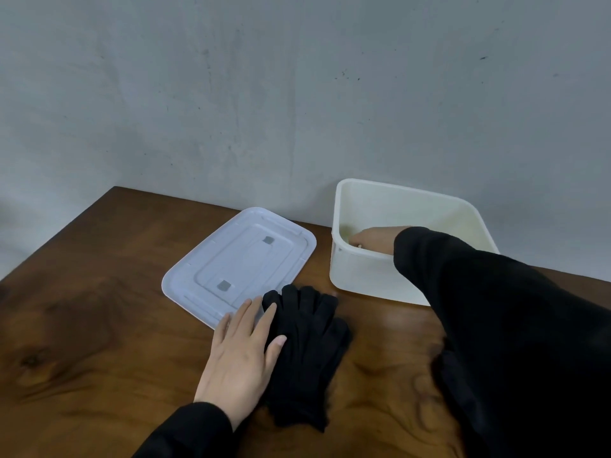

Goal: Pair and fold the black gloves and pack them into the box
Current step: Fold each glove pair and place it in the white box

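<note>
Nearest us, black gloves (305,352) lie stacked on the wooden surface (99,325), just right of the upturned white lid (238,262). We note the left hand (243,355) flat, fingers straight, its fingertips resting on the stack's left edge. The right hand (373,239) reaches down inside the open box (363,276) at the far right; its fingers are hidden, so we cannot tell their state or load. We judge packing is under way; next, the stack needs folding and lifting across to the box.

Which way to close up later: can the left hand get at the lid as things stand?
Probably yes: the left hand lies flat partly on the gloves, its fingertips already at the lid, with nothing between them.
</note>
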